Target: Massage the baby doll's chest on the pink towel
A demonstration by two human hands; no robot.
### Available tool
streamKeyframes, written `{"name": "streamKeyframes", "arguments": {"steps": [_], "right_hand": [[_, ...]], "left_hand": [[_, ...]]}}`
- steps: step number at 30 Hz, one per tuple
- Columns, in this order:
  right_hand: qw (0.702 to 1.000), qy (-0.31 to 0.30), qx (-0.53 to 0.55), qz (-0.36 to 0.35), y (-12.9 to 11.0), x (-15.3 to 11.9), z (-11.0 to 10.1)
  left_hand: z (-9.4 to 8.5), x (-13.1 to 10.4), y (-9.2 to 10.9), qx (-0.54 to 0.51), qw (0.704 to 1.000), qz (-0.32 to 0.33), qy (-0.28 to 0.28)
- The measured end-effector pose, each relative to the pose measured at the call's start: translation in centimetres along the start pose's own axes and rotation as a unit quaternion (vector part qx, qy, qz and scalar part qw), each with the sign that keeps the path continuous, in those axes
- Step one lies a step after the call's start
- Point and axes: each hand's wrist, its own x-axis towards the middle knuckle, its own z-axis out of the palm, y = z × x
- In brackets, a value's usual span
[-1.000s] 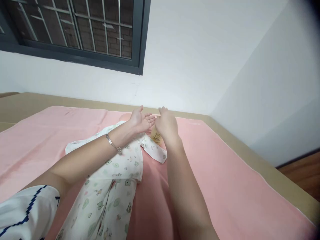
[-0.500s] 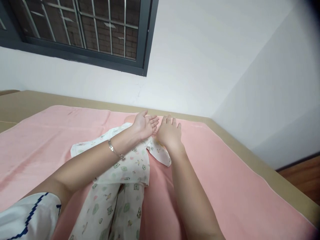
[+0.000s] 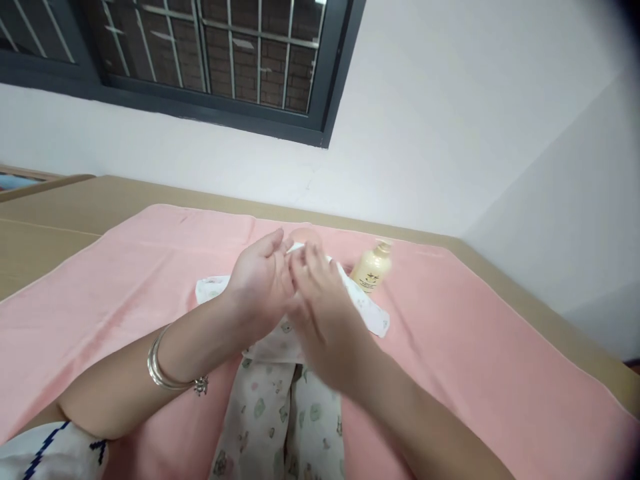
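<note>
My left hand (image 3: 263, 283) is palm up with its fingers apart, above the upper part of a white printed baby outfit (image 3: 263, 393). Against its palm and fingers lies my right hand (image 3: 325, 310), palm down, fingers stretched and a little blurred. Neither hand shows an object in it. The outfit lies on a pink sheet (image 3: 465, 347), with its sleeves spread to both sides and its legs toward me. Just beyond the right sleeve is a pale yellow pump bottle (image 3: 371, 268). A round, skin-coloured shape (image 3: 305, 236) shows behind the hands, mostly hidden.
The sheet covers a tan surface (image 3: 125, 193) that meets a white wall (image 3: 400, 133). Above it is a dark-framed window (image 3: 327, 100) with bars. At the far left edge stands a wooden rim with something blue behind it.
My hands have come nearer and now touch each other. The view has shifted left, and the yellow bottle, hidden before behind my right hand, shows.
</note>
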Motion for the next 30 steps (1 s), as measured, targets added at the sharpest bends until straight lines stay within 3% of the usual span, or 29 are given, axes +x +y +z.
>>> {"name": "streamKeyframes", "arguments": {"steps": [2, 5, 9, 13, 16, 19, 26, 30], "right_hand": [[0.995, -0.030, 0.028, -0.095, -2.1, -1.6, 0.8], [0.990, -0.014, 0.065, -0.126, -3.4, -3.1, 1.8], [0.982, 0.047, 0.066, -0.170, -2.5, -2.4, 2.2], [0.975, 0.100, 0.000, -0.197, -1.0, -1.0, 2.0], [0.979, 0.099, -0.055, -0.171, -1.1, -1.2, 1.8], [0.976, 0.100, -0.060, -0.184, -2.2, -2.3, 1.7], [0.974, 0.128, -0.071, -0.175, -2.8, -2.8, 1.4], [0.970, 0.136, -0.076, -0.186, -2.7, -2.5, 1.8]], "left_hand": [[-0.2, -0.7, 1.0, 0.011, 0.996, 0.074, 0.043], [-0.2, -1.8, 1.3, 0.023, 0.991, 0.114, 0.072], [0.0, -3.5, -0.4, 0.005, 0.999, 0.000, 0.033], [-0.2, -4.7, 0.2, -0.022, 0.987, -0.141, -0.077], [-0.7, -5.0, 2.3, -0.032, 0.986, -0.082, -0.144], [-0.8, -5.0, 2.9, -0.025, 0.986, -0.029, -0.162], [0.1, -5.3, 0.0, -0.022, 0.982, -0.112, -0.151], [-0.3, -4.6, 0.4, -0.012, 0.989, -0.078, -0.125]]}}
